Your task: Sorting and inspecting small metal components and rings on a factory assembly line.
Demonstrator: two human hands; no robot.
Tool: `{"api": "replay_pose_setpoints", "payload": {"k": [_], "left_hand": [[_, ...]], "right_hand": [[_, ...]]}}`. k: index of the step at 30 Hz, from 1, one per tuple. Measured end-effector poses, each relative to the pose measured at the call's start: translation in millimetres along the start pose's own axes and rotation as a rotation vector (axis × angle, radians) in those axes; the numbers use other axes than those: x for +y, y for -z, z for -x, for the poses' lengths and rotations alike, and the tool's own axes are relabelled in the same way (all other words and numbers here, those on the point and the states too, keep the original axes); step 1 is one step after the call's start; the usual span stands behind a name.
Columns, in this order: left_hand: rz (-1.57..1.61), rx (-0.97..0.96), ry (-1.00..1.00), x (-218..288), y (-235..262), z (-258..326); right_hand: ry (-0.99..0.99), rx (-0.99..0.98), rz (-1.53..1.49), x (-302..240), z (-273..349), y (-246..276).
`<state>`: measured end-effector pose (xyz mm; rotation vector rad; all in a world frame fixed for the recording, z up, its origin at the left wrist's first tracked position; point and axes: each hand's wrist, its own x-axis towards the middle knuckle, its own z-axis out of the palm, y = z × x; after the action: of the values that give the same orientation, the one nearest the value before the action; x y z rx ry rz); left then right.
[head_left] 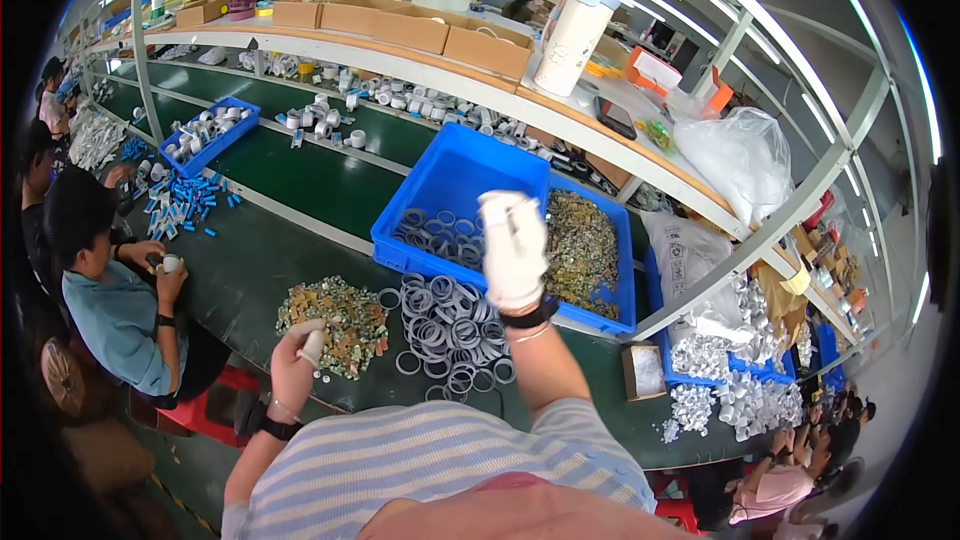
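Note:
My right hand (514,252), in a white glove, is raised over the near side of two blue bins. Its fingers look bent and close together; whatever they may hold is hidden. The left blue bin (462,155) has grey rings (440,232) lying in it. Small brass-and-green metal parts (580,245) fill much of the right blue bin (628,280). My left hand (294,365), with a white covering on a finger, is closed beside a heap of similar small parts (338,325) on the dark green table. Between my arms lies a pile of loose grey rings (455,332).
A shelf (400,45) carrying cardboard trays and a white bottle (577,35) crosses above the far side. At left a co-worker (125,290) handles a small white part near blue pieces (188,202). White parts (735,355) and a small box (643,372) are at right.

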<state>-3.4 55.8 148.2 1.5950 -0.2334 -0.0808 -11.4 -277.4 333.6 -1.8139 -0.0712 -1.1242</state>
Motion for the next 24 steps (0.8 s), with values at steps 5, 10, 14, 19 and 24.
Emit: {"api": "replay_pose_setpoints", "payload": {"k": [5,10,14,19,24], "left_hand": [[0.074,-0.232,-0.180,67.5,-82.7,-24.8],[0.283,-0.463,-0.155,92.0,-121.3,-26.2],[0.382,-0.516,-0.142,91.6,-141.3,-16.1],[0.256,-0.516,-0.274,87.7,-150.0,-15.6],[-0.060,-0.423,-0.461,90.0,-148.6,-18.5]], "right_hand": [[-0.210,-0.201,-0.221,11.2,80.5,-42.0],[-0.591,-0.312,-0.475,3.1,108.0,-34.3],[-0.749,-0.277,-0.797,8.9,118.5,-25.7],[-0.867,-0.257,-1.064,14.7,128.4,-19.4],[-0.956,-0.316,-1.251,16.8,132.1,-21.7]]}}
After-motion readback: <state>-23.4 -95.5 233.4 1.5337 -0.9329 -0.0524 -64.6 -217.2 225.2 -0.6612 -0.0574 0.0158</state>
